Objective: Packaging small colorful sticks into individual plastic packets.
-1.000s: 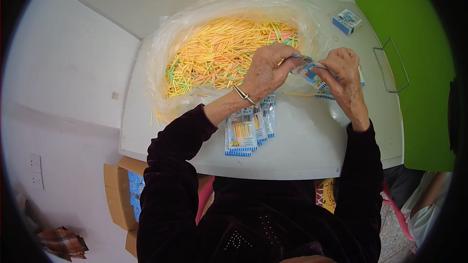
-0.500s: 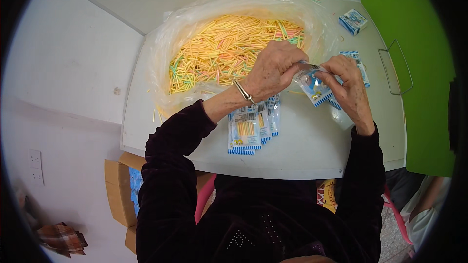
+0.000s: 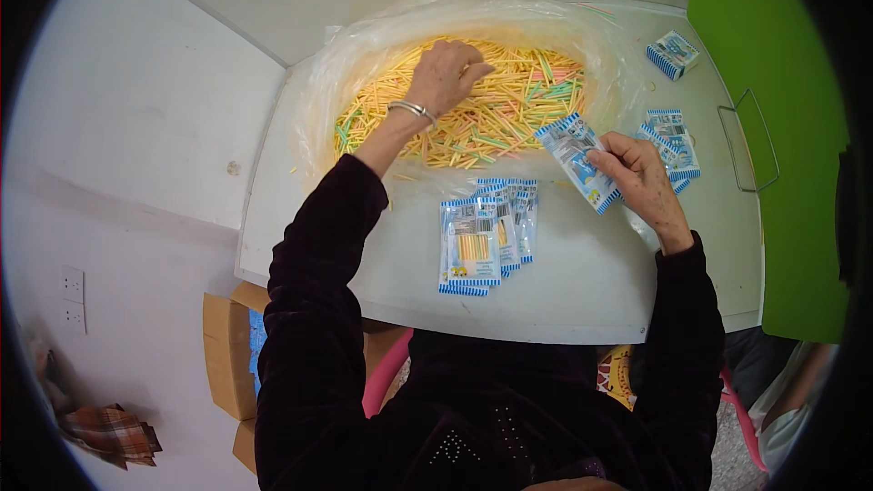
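Over one straw heap (image 3: 491,114), left hand (image 3: 446,73) pinching straws; right hand (image 3: 637,177) gripping one packet (image 3: 577,159).

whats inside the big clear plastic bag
A heap of yellow, orange and green sticks fills the clear plastic bag. The left hand covers some; deeper layers are hidden.

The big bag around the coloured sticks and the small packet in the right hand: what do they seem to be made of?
The big bag looks like thin clear plastic film: see-through, crinkled, glossy. The small packet in the right hand seems printed plastic film, shiny with blue-striped edges, though laminated paper is possible.
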The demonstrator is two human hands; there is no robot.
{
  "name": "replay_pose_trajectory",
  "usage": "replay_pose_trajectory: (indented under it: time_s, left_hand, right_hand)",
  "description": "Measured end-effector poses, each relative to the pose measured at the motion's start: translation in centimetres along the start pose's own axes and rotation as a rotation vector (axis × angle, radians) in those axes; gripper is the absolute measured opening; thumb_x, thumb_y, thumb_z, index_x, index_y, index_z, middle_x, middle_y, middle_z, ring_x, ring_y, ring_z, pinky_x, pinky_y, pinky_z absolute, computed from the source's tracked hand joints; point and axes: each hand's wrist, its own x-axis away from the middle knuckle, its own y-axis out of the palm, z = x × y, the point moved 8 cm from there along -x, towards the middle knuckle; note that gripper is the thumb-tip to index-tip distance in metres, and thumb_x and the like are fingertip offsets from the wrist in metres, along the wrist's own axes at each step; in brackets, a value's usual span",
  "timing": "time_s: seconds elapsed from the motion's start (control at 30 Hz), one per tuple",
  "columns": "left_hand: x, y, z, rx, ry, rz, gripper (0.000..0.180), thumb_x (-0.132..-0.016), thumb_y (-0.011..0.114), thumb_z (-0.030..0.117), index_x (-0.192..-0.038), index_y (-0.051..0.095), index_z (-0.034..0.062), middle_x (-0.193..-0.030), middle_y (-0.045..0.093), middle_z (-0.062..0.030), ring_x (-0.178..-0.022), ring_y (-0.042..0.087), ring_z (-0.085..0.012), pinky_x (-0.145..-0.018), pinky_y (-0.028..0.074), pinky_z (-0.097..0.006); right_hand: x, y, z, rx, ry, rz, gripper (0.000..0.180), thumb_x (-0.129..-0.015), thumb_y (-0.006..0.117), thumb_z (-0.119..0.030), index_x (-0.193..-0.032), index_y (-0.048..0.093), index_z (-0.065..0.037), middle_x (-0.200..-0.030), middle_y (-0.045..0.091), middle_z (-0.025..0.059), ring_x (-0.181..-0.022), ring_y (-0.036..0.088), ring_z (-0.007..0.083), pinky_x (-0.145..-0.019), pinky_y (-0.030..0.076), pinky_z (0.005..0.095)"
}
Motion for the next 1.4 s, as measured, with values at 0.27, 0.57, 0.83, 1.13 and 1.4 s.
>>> replay_pose_trajectory:
  time_s: [0.27, 0.57, 0.83, 1.13, 1.4]
  left_hand:
    - [-2.1, 5.9, -3.5, -0.783, -0.014, -0.372, 0.025, -0.071, 0.059, 0.026, -0.084, 0.063, 0.0051, -0.096, 0.054, -0.0108, -0.099, 0.047, -0.0261, -0.084, 0.035, -0.041]
    - [-1.9, 7.4, -3.5, -0.766, 0.006, -0.309, 0.021, -0.075, 0.05, 0.012, -0.093, 0.057, 0.0035, -0.097, 0.054, -0.0108, -0.098, 0.048, -0.0261, -0.082, 0.034, -0.043]
    - [-1.2, 7.0, -4.4, -0.619, -0.054, -0.272, 0.022, -0.077, 0.054, 0.017, -0.094, 0.055, 0.0024, -0.1, 0.052, -0.0124, -0.096, 0.047, -0.0282, -0.079, 0.035, -0.043]
    - [-0.3, 5.4, -3.9, -0.535, -0.059, -0.061, 0.018, -0.076, 0.052, 0.009, -0.092, 0.055, 0.0007, -0.095, 0.054, -0.0147, -0.098, 0.045, -0.0294, -0.081, 0.03, -0.045]
    - [-2.1, 0.7, -3.3, 0.27, -0.36, 0.123, 0.019, -0.094, 0.043, 0.021, -0.091, 0.05, 0.0035, -0.087, 0.057, -0.0137, -0.082, 0.057, -0.0263, -0.074, 0.045, -0.041]
  right_hand:
    - [-0.1, -0.6, 1.2, -0.117, 0.08, 0.038, 0.022, -0.088, 0.057, -0.019, -0.077, 0.059, 0.0, -0.063, 0.051, -0.0053, -0.058, 0.04, -0.0001, -0.052, 0.032, 0.0175]
    - [-0.1, -1.4, 1.1, -0.139, 0.064, 0.086, 0.021, -0.088, 0.057, -0.02, -0.076, 0.059, -0.002, -0.064, 0.05, -0.0068, -0.058, 0.038, -0.0013, -0.051, 0.029, 0.0173]
    - [0.1, -1.6, 1.2, -0.156, 0.08, 0.11, 0.021, -0.088, 0.057, -0.02, -0.077, 0.059, -0.003, -0.064, 0.05, -0.0075, -0.058, 0.038, -0.0019, -0.051, 0.029, 0.0169]
    - [-0.3, -1.8, 1.3, -0.23, 0.047, 0.117, 0.02, -0.089, 0.056, -0.02, -0.079, 0.061, -0.003, -0.065, 0.052, -0.0079, -0.058, 0.04, -0.0025, -0.052, 0.03, 0.0155]
    - [-3.2, -0.5, 1.1, -0.691, -0.096, 0.251, 0.023, -0.091, 0.054, -0.023, -0.096, 0.06, -0.002, -0.087, 0.062, 0.0008, -0.078, 0.056, 0.0058, -0.073, 0.04, 0.0182]
